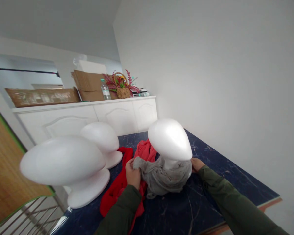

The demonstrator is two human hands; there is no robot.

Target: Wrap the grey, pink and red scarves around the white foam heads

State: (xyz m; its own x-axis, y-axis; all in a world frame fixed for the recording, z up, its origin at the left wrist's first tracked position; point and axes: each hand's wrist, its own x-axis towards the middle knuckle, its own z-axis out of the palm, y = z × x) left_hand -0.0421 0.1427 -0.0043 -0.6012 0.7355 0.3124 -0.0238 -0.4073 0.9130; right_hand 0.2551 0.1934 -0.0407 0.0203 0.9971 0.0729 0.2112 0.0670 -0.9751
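Note:
A white mannequin head (170,138) stands on the dark blue marbled table (201,205), with a grey scarf (165,178) draped round its neck and base. My left hand (133,174) pinches the scarf's left end, fingers closed. At the right side of the neck, my right hand (197,164) is closed at the scarf's edge; its fingertips are partly hidden behind the cloth and head. Left of the scarf and under my left arm lies a bright red scarf (115,192). A coral-red cloth (145,150) is bunched behind my left hand.
Two more white mannequin heads (63,160) stand on the left of the table. A white cabinet (115,114) behind carries cardboard boxes (90,85), a water bottle (105,89) and a flower basket (123,92). A wall (222,98) runs along the right. A metal rack (31,215) is at lower left.

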